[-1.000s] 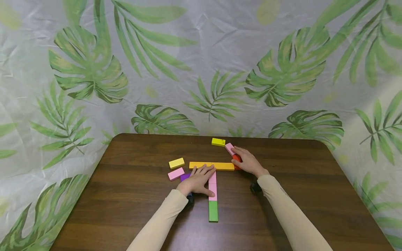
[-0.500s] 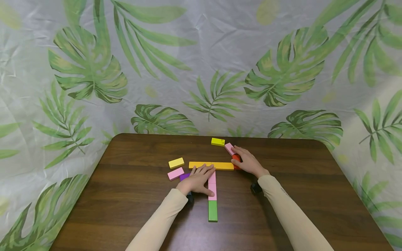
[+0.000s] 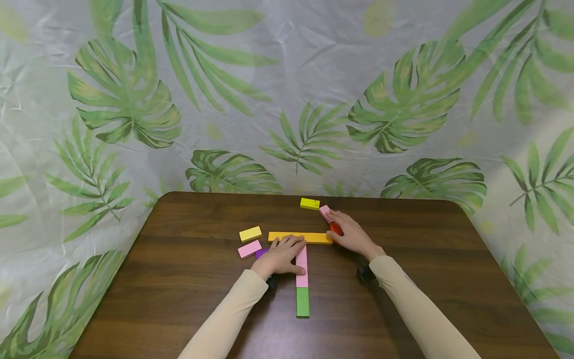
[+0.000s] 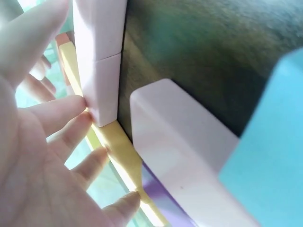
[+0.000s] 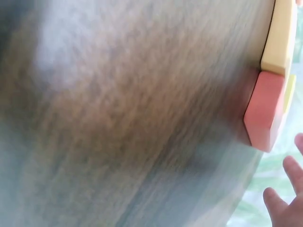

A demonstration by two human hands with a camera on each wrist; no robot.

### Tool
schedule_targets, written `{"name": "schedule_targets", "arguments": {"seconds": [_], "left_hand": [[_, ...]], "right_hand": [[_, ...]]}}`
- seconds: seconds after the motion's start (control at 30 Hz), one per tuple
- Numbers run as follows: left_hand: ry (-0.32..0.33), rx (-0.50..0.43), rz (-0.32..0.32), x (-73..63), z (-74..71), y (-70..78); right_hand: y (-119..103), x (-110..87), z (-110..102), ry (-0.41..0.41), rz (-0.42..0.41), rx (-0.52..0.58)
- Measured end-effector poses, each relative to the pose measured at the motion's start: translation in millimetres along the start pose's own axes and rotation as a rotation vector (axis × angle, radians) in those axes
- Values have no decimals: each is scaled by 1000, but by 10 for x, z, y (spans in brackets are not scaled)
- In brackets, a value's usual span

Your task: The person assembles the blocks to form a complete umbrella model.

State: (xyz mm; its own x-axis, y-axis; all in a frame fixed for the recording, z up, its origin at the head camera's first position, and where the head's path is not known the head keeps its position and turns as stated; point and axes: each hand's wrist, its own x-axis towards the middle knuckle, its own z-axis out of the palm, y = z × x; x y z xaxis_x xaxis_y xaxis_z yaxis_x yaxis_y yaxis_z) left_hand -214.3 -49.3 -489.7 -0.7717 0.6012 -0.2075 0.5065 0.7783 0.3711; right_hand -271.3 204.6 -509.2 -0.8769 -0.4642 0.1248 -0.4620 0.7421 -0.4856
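Note:
In the head view my left hand lies over a row of blocks, fingertips on the orange blocks and thumb on the pink blocks below them. The left wrist view shows its fingers spread along the orange row. A green block ends the pink column. My right hand reaches over a red block at the row's right end. Its fingertips meet a pink block behind, and its thumb is at the orange end. Red and orange blocks meet in the right wrist view.
A lime block lies near the table's back edge. Left of the row are a pale yellow block, a loose pink block and a partly hidden purple block. A light blue block shows in the left wrist view.
My left thumb has slid slightly up the pink column. My right thumb has shifted a little at the red block. The blocks keep their arrangement; the head view has drifted slightly.

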Motion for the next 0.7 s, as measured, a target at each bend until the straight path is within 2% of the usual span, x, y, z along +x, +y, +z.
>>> {"name": "schedule_targets", "arguments": {"seconds": [0.17, 0.33, 0.5, 0.7], "left_hand": [[47, 6, 32, 7, 30, -35], [111, -33, 60, -60, -28, -100], [146, -72, 23, -183, -117, -239], [170, -119, -59, -346, -198, -458]], "right_hand": [[-46, -45, 3, 9, -20, -2], [-119, -94, 19, 10, -58, 7], [-214, -136, 58, -10, -84, 12], [-331, -180, 124, -48, -144, 28]]}}
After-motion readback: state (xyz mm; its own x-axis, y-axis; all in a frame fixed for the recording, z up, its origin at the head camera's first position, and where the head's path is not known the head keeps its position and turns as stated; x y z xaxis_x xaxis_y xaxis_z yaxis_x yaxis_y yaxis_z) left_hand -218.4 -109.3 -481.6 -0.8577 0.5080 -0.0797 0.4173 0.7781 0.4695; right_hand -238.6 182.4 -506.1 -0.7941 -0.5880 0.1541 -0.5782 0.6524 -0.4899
